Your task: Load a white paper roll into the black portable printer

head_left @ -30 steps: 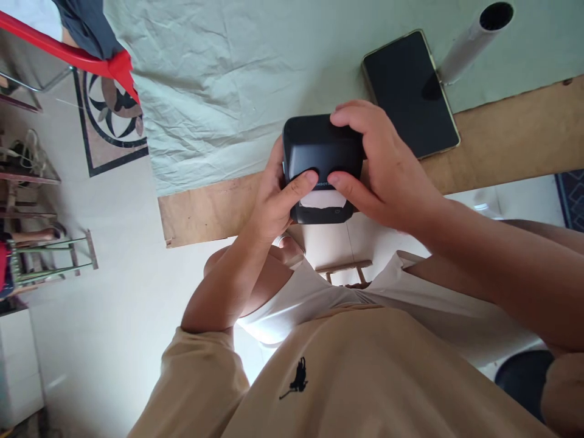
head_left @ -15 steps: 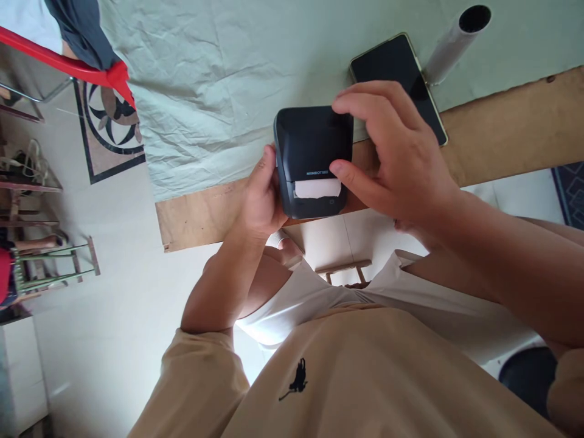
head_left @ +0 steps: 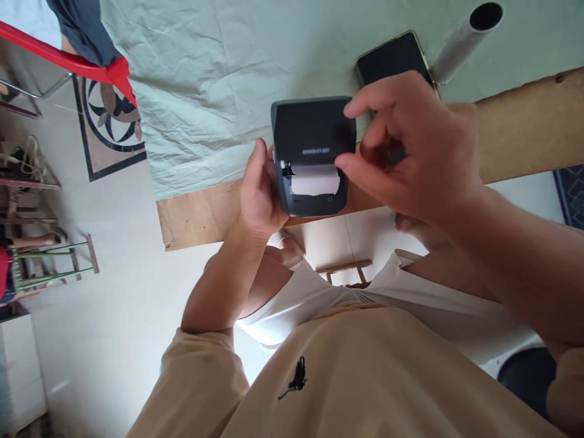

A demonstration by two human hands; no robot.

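A black label printer [head_left: 314,125] marked NIIMBOT is held up over the table's front edge. Its lid is partly raised, and a strip of white label paper [head_left: 314,180] shows beneath it. My left hand [head_left: 262,198] wraps round the printer's left side and underside, thumb up along the side; its other fingers are mostly hidden. At the right edge of the lid, my right hand [head_left: 413,140] grips with thumb and index finger, the thumb at the lower corner and the index higher up. The remaining fingers curl inward.
Behind my right hand lies a dark smartphone [head_left: 392,58], with a white tube [head_left: 468,42] standing beside it. A pale green cloth [head_left: 205,91] covers the table, leaving a bare wooden edge [head_left: 196,216]. Another person's dark clothing [head_left: 84,30] and a red chair [head_left: 55,55] are at upper left.
The printer's lid has tilted up from its closed position, exposing more of the paper. My right hand has shifted slightly, its fingers more curled. The left hand keeps its hold.
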